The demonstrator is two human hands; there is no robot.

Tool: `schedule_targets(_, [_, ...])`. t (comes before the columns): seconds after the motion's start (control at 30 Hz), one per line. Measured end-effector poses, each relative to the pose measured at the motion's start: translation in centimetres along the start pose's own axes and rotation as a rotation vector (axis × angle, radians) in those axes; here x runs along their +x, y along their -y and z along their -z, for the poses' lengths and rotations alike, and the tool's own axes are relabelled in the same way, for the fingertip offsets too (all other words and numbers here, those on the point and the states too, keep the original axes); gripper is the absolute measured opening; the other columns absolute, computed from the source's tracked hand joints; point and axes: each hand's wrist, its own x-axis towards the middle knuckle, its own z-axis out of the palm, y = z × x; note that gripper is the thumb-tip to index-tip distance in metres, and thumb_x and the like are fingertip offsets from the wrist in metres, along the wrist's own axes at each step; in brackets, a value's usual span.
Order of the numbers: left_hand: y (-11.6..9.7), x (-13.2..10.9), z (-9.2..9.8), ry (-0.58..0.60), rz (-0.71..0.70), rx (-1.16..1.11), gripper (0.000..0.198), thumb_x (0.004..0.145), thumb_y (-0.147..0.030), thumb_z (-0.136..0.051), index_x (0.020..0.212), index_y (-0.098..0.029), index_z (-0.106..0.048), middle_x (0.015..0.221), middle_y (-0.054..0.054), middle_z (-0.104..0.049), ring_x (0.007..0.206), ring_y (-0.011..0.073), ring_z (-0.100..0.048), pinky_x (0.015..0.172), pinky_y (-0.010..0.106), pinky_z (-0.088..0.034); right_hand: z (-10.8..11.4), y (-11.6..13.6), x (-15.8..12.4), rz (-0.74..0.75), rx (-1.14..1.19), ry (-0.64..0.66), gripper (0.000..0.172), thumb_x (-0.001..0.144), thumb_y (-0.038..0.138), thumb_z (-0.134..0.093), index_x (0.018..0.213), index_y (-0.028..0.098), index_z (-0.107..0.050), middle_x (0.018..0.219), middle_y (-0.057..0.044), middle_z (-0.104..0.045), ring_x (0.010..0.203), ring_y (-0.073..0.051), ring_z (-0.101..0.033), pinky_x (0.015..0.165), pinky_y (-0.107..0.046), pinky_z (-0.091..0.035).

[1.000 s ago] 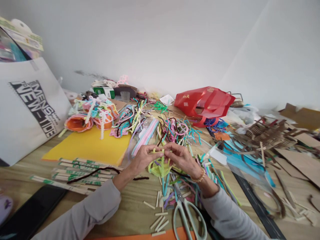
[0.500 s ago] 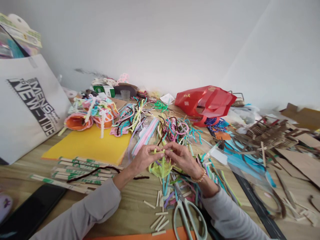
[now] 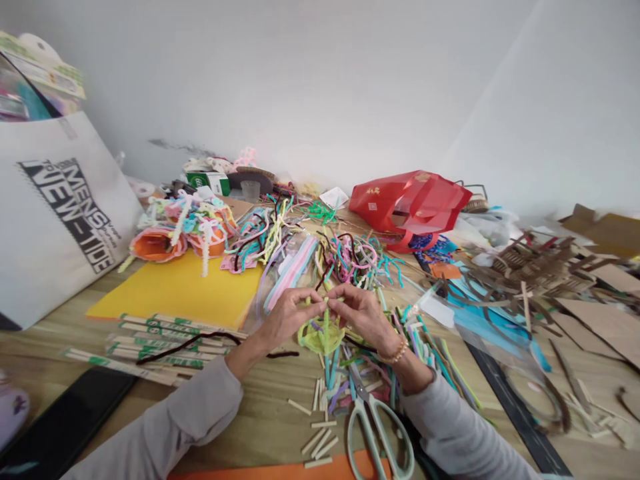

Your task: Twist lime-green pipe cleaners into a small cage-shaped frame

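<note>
Both hands meet at the middle of the table over a small yellow-green pipe cleaner piece [image 3: 320,338], shaped like a little basket with a bent strand rising from it. My left hand [image 3: 290,317] pinches that strand between thumb and forefinger. From the other side my right hand [image 3: 363,317], with a beaded bracelet at its wrist, pinches the same strand, the fingertips almost touching. The exact grip is partly hidden by the fingers. Just below the right hand lie white-handled scissors [image 3: 373,427], among short cut pipe cleaners [image 3: 345,393].
Wrapped chopsticks [image 3: 165,343], yellow sheets [image 3: 175,287] and a black phone [image 3: 65,420] lie left, beside a white bag [image 3: 60,213]. Bundles of coloured pipe cleaners [image 3: 350,257] and a red bag [image 3: 410,203] stand behind. Cut sticks [image 3: 320,443] lie in front; cardboard pieces [image 3: 600,320] fill the right.
The hands stay nearly in place, with the fingertips shifting slightly on the yellow-green strand. The view has moved a very little; the other things lie as before.
</note>
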Motion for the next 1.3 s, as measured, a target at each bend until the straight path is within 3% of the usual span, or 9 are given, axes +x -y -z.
schedule_targets(0.47, [0.0, 0.4, 1.0, 0.14, 0.014, -0.054, 0.028, 0.083, -0.037, -0.054, 0.066, -0.018, -0.065, 0.066, -0.001, -0.063, 0.066, 0.0147, -0.056, 0.069, 0.024, -0.042, -0.6, 0.1, -0.3, 0.08, -0.029, -0.029, 0.017, 0.084, 0.034, -0.057, 0.085, 0.017, -0.059, 0.065, 0.001, -0.055, 0.054, -0.01, -0.05, 0.048, -0.02, -0.042])
schedule_targets(0.67, [0.6, 0.5, 1.0, 0.184, 0.092, -0.22, 0.025, 0.081, -0.035, -0.057, 0.066, -0.016, -0.064, 0.061, -0.002, -0.058, 0.059, 0.0123, -0.051, 0.062, 0.023, -0.04, -0.9, 0.3, -0.9, 0.396, -0.453, -0.067, 0.014, 0.09, 0.017, -0.046, 0.086, 0.018, -0.059, 0.08, -0.004, -0.057, 0.074, -0.016, -0.055, 0.068, -0.027, -0.043])
schedule_targets(0.8, [0.9, 0.5, 1.1, 0.229, 0.119, -0.259, 0.025, 0.081, -0.036, -0.058, 0.068, -0.015, -0.063, 0.062, -0.002, -0.059, 0.06, 0.0129, -0.052, 0.064, 0.024, -0.04, -1.0, -0.3, -0.9, 0.488, -0.568, -0.042, 0.019, 0.091, 0.015, -0.04, 0.095, 0.019, -0.058, 0.09, -0.007, -0.056, 0.078, -0.016, -0.055, 0.07, -0.027, -0.044])
schedule_targets(1.07, [0.7, 0.6, 1.5, 0.283, 0.115, -0.164, 0.039, 0.087, -0.044, -0.048, 0.067, -0.013, -0.062, 0.064, -0.001, -0.06, 0.066, 0.0142, -0.054, 0.071, 0.026, -0.041, -0.6, -0.2, -0.5, 0.515, -0.467, -0.061, 0.011, 0.09, 0.018, -0.048, 0.088, 0.017, -0.059, 0.079, -0.004, -0.057, 0.075, -0.016, -0.054, 0.07, -0.027, -0.044])
schedule_targets(1.3, [1.2, 0.4, 1.4, 0.276, 0.115, -0.17, 0.029, 0.083, -0.04, -0.055, 0.073, -0.014, -0.064, 0.066, -0.002, -0.06, 0.065, 0.0125, -0.053, 0.07, 0.024, -0.04, -0.4, 0.6, -0.6, 0.449, -0.421, -0.003, 0.011, 0.089, 0.021, -0.053, 0.088, 0.017, -0.063, 0.081, -0.004, -0.061, 0.075, -0.015, -0.055, 0.068, -0.026, -0.043])
